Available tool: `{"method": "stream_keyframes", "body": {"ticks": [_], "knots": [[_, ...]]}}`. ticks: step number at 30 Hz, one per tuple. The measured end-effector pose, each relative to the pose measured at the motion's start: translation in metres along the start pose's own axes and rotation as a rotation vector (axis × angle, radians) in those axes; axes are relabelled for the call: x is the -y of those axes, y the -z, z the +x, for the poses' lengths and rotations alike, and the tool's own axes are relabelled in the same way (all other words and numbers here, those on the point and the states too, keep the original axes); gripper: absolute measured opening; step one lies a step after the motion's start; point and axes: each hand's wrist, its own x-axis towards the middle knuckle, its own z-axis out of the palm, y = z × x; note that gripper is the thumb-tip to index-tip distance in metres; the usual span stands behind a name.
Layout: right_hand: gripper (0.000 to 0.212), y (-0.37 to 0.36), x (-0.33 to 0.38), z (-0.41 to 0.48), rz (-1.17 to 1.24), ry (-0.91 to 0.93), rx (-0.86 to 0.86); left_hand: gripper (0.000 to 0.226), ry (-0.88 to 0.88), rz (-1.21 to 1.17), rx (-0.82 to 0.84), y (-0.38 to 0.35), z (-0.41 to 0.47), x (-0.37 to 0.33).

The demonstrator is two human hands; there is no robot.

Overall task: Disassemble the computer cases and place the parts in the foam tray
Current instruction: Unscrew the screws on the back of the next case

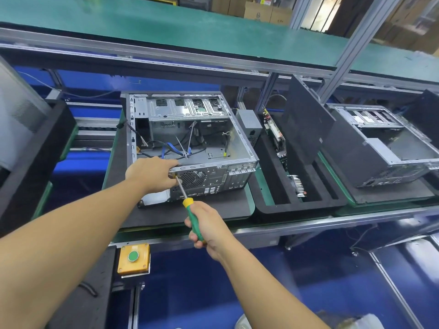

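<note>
Computer case (pixel 190 138) lies open side up at centre frame. The left hand (pixel 152 173) grips its near rim, fingers curled over the edge. The right hand (pixel 209 226) is wrapped round the green handle of a screwdriver (pixel 192 217), whose tip meets the rear panel's upper left corner. Just right of the case, the black foam tray (pixel 268 207) holds a grey power supply (pixel 249 124), a circuit board (pixel 276 136) on edge and a black side panel (pixel 306 122) standing upright.

Bare-metal case (pixel 190 129); matt foam tray (pixel 266 205)
</note>
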Motion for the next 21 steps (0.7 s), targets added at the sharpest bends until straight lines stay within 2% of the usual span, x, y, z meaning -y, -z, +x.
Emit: {"method": "stream_keyframes", "body": {"ticks": [17, 19, 21], "knots": [[0.02, 0.001, -0.0007, -0.0001, 0.075, -0.013, 0.004, 0.032, 0.007, -0.012, 0.013, 0.0036, -0.0002, -0.0035], [0.022, -0.0011, -0.0008, 0.0006, 0.147, -0.05, 0.015, 0.032, 0.0, -0.012, 0.007, 0.0039, -0.0005, -0.0033], [0.027, -0.0032, 0.0001, 0.0015, 0.335, -0.139, 0.079, 0.033, -0.002, -0.021, 0.001, 0.0039, -0.0007, -0.003]]}}
